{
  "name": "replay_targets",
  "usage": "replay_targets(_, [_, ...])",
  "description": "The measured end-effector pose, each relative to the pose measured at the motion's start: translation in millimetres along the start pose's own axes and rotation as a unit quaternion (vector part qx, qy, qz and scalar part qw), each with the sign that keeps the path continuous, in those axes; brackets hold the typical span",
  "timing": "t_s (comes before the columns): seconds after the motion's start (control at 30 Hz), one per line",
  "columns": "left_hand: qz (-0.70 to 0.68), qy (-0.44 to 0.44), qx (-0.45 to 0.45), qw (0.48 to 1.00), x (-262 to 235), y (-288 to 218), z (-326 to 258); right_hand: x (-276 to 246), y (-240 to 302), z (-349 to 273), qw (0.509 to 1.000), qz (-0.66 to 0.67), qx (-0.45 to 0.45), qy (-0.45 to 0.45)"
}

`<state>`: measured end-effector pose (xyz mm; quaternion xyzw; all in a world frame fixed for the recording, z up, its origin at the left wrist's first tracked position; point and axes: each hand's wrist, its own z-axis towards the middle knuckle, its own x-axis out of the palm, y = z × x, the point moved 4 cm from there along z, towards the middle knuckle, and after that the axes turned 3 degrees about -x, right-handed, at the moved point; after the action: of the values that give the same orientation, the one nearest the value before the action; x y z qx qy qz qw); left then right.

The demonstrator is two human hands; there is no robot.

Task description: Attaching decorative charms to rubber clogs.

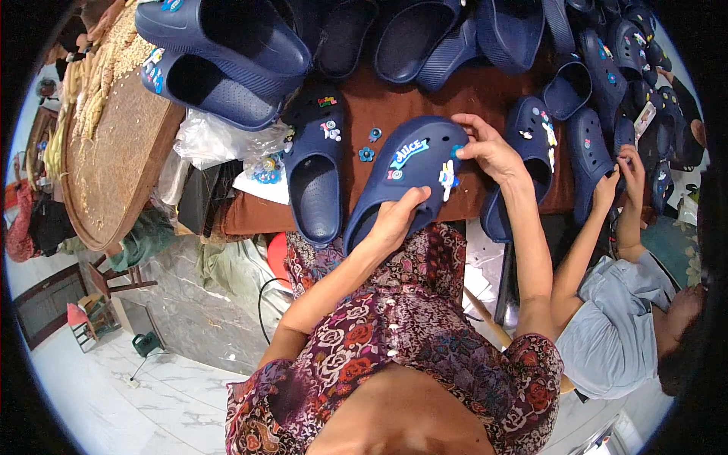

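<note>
A navy clog [428,136] is tilted up in front of me, its toe pointing away. My left hand [398,220] grips it by the foot opening, thumb on top and the other fingers mostly hidden inside. Decorating the upper are a blue-and-white lettered charm [409,155], a small round pinkish charm [395,174] and a white figure charm [449,176]. At the clog's right side my right hand [489,152] pinches a small blue charm [457,152] against the upper; whether it sits in a hole is hidden. Two loose blue flower charms [366,155] lie left of the clog.
Navy clogs stand left [317,197] and right [523,144], with more piled along the far edge of the brown-covered table [409,98]. A clear plastic bag [224,140] and a bag of charms [267,171] lie left, near a round woven tray [125,167]. Another person [618,326] handles a clog at right.
</note>
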<state>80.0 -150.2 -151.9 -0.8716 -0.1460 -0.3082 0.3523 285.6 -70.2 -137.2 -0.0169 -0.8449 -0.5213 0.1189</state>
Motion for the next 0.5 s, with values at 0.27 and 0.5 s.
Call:
replay_targets(0.27, [-0.169, 0.107, -0.066, 0.978, 0, -10, -5, 19, 3, -37, 0.999, -0.029, -0.036, 0.017])
replay_targets(0.5, [-0.115, 0.097, -0.057, 0.987, -10, 4, -11, 24, 5, -54, 0.998, -0.003, -0.06, 0.022])
